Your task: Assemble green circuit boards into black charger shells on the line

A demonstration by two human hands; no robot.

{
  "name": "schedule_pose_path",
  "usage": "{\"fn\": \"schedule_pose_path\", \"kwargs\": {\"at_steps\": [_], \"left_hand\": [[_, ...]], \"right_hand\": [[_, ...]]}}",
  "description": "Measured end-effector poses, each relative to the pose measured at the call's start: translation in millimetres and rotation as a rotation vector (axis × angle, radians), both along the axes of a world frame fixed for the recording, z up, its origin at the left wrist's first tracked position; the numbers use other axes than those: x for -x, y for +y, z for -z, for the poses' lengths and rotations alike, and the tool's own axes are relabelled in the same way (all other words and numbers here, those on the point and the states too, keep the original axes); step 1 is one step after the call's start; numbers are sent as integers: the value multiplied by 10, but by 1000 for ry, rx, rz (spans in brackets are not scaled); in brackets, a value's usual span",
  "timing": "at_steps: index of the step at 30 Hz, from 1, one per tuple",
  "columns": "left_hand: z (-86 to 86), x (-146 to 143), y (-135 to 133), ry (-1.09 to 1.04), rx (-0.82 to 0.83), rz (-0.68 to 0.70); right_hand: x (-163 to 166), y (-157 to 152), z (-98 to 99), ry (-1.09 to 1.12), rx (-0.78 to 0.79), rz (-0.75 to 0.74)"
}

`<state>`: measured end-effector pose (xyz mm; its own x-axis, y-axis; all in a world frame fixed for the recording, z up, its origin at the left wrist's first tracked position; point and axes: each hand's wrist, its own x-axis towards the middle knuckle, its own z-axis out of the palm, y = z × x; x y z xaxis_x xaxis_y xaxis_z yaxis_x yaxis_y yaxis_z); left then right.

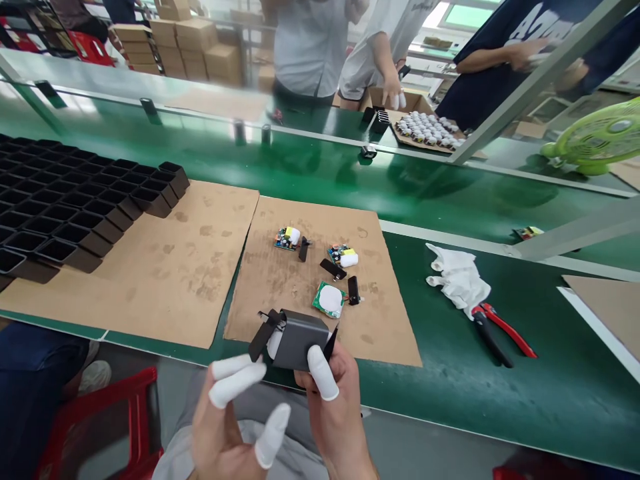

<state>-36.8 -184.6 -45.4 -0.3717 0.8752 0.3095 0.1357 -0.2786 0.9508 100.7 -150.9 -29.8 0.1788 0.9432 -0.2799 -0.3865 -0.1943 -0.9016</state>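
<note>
A black plastic housing (301, 339) is gripped by my right hand (336, 393), its thumb in a white finger cot pressed on the side. From the housing's left end pokes a white-coated part with a black plug plate (264, 333) beside it; a thin black flap stands at the right end. My left hand (233, 413), also in white finger cots, is open just below that left end, fingers apart from the thumb. Beyond, on cardboard (270, 287), lie circuit boards (343, 255) with yellow and white parts, a green board (329, 299) with a white pad, and black plates (333, 269).
Rows of open black housings (75, 207) stand at left on another cardboard sheet (175, 267). At right lie white gloves (457, 275) and red-and-black pliers (505, 333). A metal frame post (540, 87) crosses the bench; co-workers, a tray of white-topped parts (427, 128) and a green fan (595, 137) are beyond.
</note>
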Motion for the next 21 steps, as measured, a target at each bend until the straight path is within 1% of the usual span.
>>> {"fn": "schedule_pose_path", "kwargs": {"at_steps": [1,3,6,8,10,12,13,16,18,21], "left_hand": [[70,-23,-37,21,50,37],[163,-50,-52,5,126,68],[172,-67,39,-114,200,86],[113,-76,134,-202,222,108],[30,-86,227,-291,220,97],[-60,-88,305,-403,225,70],[-107,-80,337,-475,247,64],[-250,-12,388,-722,409,99],[-340,65,390,-885,510,121],[-422,187,377,-1103,569,130]], "right_hand": [[10,2,-3,-14,2,16],[29,0,-14,-38,0,37],[61,-11,-30,-54,-22,19],[91,-22,-35,-63,-32,2],[124,-32,-44,-86,-28,-1],[142,-40,-82,-143,-24,-9],[138,-42,-118,-191,-36,-38],[62,-34,-290,-416,-140,-146],[-29,-14,-431,-589,-239,-181],[-160,25,-617,-813,-375,-247]]}}
